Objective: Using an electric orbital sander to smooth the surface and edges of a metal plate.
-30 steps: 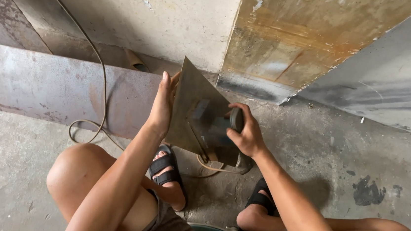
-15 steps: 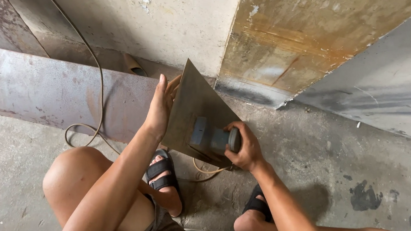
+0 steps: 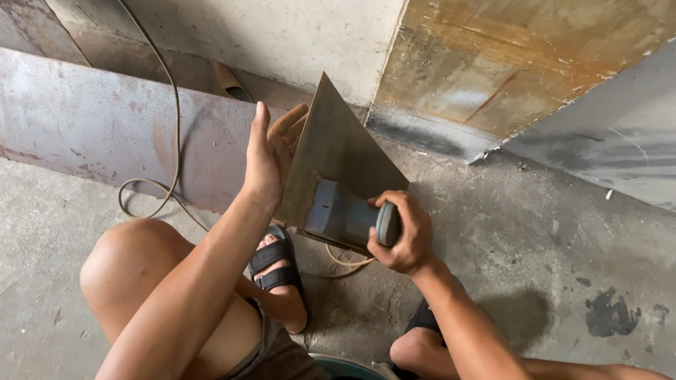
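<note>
I am squatting on the concrete floor (image 3: 512, 254), working on one triangular metal plate (image 3: 341, 149). The plate stands on edge at the centre of the view, its point toward 12 o'clock.

My left hand (image 3: 268, 155) lies flat against the left face of the plate. The fingers are extended and held together, and the palm presses on the metal. This hand is open and wraps around nothing.

My right hand (image 3: 399, 232) is closed around one handheld power tool (image 3: 348, 215), a grey body with a rounded dark end. The tool lies against the lower right face of the plate, at 4 o'clock from the plate's point. The fingers curl over the rounded end. I cannot tell what the working head of the tool looks like, as it is turned toward the plate.

One cable (image 3: 171, 94) runs from 11 o'clock down the wall and forms one loop on the floor, at 9 o'clock from my left hand.

One long rusty steel sheet (image 3: 75, 122) leans low against the wall behind the plate, at 9 o'clock. Two larger sheets lean at 1 to 3 o'clock: one rust-stained panel (image 3: 512, 58) and one grey panel (image 3: 661, 129).

I wear two dark sandals. The left sandal (image 3: 276, 260) sits directly below the plate, and the right sandal (image 3: 424, 320) is at 5 o'clock.
</note>
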